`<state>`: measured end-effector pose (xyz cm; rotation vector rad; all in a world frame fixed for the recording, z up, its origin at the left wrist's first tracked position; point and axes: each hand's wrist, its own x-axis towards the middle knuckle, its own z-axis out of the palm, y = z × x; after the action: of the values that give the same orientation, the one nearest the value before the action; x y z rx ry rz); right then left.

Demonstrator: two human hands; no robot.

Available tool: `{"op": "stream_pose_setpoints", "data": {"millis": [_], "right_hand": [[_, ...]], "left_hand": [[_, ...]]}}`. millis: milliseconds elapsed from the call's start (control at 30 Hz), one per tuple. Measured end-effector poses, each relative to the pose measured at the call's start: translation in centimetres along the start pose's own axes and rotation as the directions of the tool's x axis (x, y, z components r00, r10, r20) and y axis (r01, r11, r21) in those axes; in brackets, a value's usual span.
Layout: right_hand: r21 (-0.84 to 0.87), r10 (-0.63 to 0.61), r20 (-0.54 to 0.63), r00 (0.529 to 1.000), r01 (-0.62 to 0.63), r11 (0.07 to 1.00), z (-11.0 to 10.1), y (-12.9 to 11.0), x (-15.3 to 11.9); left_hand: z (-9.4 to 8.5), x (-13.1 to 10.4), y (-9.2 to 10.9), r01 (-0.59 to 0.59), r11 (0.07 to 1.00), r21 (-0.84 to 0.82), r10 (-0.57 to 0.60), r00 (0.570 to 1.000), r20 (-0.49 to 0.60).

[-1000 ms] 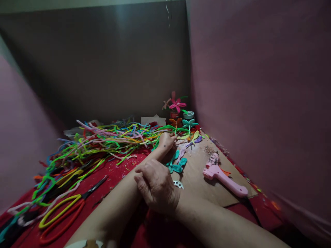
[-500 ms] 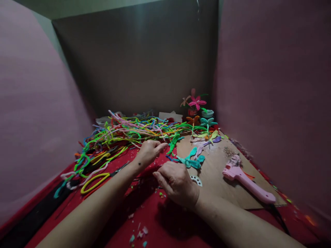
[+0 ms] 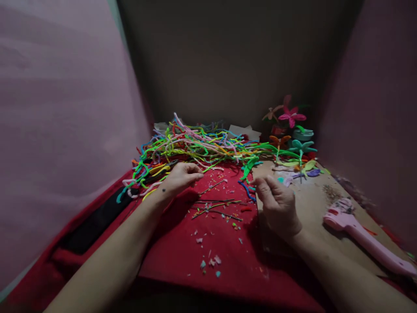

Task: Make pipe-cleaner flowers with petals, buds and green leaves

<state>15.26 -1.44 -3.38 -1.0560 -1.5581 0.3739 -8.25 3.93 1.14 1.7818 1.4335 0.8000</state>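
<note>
My left hand (image 3: 183, 177) is raised over the red cloth at the front of the pipe cleaner pile (image 3: 195, 145), its fingers pinched together. A yellow-green pipe cleaner runs close by its fingertips; I cannot tell whether it is held. My right hand (image 3: 278, 202) is closed above the cardboard's left edge, thumb and forefinger pressed together; what they hold, if anything, is too small to make out. Green leaf-shaped pieces (image 3: 249, 168) and a short blue pipe cleaner (image 3: 246, 191) lie near its fingertips. Between my hands, thin dark stems (image 3: 216, 201) rest on the cloth among fuzz scraps.
A pink glue gun (image 3: 365, 237) lies on the cardboard (image 3: 314, 206) at the right. Several pipe cleaner flowers (image 3: 292, 116) stand at the back right. A black strip-like object (image 3: 94, 224) lies at left. Pale walls rise on both sides.
The view has shifted, so the table things sit farther right. My hands have moved apart, uncovering the dark stems between them. The right hand now covers the spot near the turquoise petals.
</note>
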Motion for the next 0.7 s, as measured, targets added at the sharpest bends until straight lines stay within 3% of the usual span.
{"op": "stream_pose_setpoints", "data": {"millis": [167, 300, 533, 700], "right_hand": [[0.213, 0.189, -0.043, 0.981, -0.176, 0.961, 0.3, 0.0, 0.4], [0.220, 0.192, -0.042, 0.980, -0.179, 0.959, 0.5, 0.2, 0.4], [0.290, 0.204, -0.055, 0.977, -0.180, 0.940, 0.3, -0.5, 0.6], [0.329, 0.234, -0.089, 0.968, -0.193, 0.924, 0.0, -1.0, 1.1]], "left_hand": [[1.8, -0.1, -0.9, -0.158, 0.980, 0.122, 0.122, 0.958, 0.261], [2.5, -0.1, -1.2, -0.290, 0.894, 0.341, 0.154, 0.915, 0.374], [2.7, -0.2, -1.5, -0.317, 0.774, 0.548, 0.098, 0.915, 0.391], [2.6, -0.5, -1.3, -0.228, 0.826, 0.515, 0.047, 0.939, 0.340]]}}
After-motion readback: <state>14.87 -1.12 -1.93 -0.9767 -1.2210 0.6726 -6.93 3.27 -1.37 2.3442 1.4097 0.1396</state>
